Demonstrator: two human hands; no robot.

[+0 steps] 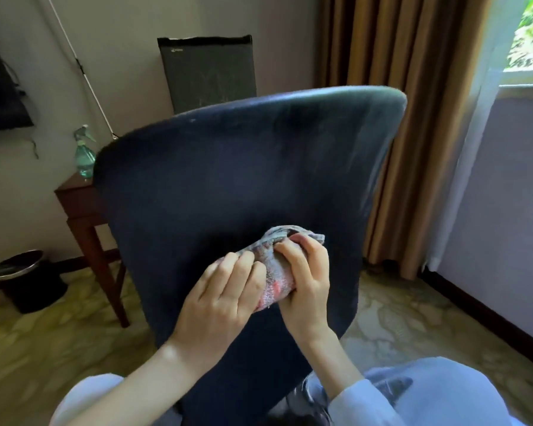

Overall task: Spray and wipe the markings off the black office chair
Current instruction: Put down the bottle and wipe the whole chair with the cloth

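Observation:
The black office chair's backrest [243,167] fills the middle of the view, its back facing me, with faint pale smudges near the top edge. A bunched grey and pink cloth [274,265] rests against the lower part of the backrest. My left hand [225,290] grips the cloth's left side and my right hand [305,278] grips its right side. A green spray bottle [83,152] stands on the dark wooden side table [77,198] to the left, partly hidden behind the chair.
A black bin with a metal lid [25,281] sits on the patterned carpet at the left. A small black fridge [210,72] stands against the far wall. Brown curtains [397,56] and a window are to the right. My knees in light jeans show at the bottom.

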